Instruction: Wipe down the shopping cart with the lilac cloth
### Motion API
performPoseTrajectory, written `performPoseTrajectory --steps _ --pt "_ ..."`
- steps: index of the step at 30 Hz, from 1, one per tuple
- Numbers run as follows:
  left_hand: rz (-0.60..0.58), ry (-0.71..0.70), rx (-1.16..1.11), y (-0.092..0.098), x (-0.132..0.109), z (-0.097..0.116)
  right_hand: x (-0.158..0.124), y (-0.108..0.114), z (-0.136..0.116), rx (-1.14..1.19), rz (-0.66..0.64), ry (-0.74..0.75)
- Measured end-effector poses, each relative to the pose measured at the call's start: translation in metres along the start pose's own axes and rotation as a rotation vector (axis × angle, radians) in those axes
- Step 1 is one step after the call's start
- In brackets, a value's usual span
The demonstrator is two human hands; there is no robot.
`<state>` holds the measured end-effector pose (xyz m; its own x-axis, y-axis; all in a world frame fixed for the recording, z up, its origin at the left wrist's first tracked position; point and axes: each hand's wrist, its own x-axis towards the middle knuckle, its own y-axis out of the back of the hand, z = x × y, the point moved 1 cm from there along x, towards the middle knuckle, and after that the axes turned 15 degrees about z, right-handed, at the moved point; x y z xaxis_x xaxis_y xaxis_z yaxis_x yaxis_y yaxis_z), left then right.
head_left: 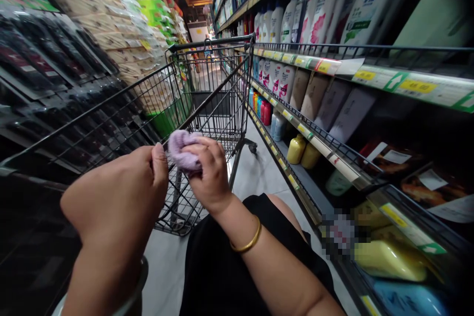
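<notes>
A small fuzzy purple cloth (181, 150), bunched into a ring-like loop, is in my right hand (210, 170), whose fingers wrap over its right side. A gold bangle (249, 237) circles my right wrist. My left hand (118, 190) is just left of the cloth, seen from the back, with its fingers curled and the thumb upright near the cloth. Whatever the left fingers may hold is hidden behind the hand. Both hands are in front of the metal shopping cart (207, 103).
Shelves of shampoo bottles (326, 5) run along the right, with yellow bottles (392, 259) low down. Stacked packages (99, 24) and hanging dark packets (44, 59) line the left. The cart stands in the aisle over the tiled floor (255, 173).
</notes>
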<state>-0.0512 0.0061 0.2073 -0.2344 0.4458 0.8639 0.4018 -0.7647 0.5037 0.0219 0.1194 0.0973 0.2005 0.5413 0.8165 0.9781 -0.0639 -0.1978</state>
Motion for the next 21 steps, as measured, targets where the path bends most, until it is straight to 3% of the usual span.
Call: performPoseTrajectory --steps 4,7,11,14,18,21 --pt "0.037 -0.020 0.058 -0.005 -0.004 0.001 -0.010 -0.004 0.042 -0.156 0.189 -0.335" --pt "0.001 -0.060 0.100 -0.010 -0.003 -0.006 -0.005 -0.004 0.033 -0.119 0.193 -0.242" --pt "-0.039 -0.061 0.128 -0.019 0.003 -0.021 -0.002 -0.007 0.000 0.011 0.029 -0.006" --pt "-0.044 -0.060 0.096 -0.023 0.008 -0.035 -0.016 -0.017 0.008 0.009 -0.011 -0.129" --pt "-0.080 -0.008 0.053 -0.023 0.012 -0.053 -0.031 -0.026 0.047 -0.111 0.089 -0.406" --pt "-0.059 0.021 0.057 -0.019 0.008 -0.063 -0.030 -0.027 0.052 -0.136 0.119 -0.411"
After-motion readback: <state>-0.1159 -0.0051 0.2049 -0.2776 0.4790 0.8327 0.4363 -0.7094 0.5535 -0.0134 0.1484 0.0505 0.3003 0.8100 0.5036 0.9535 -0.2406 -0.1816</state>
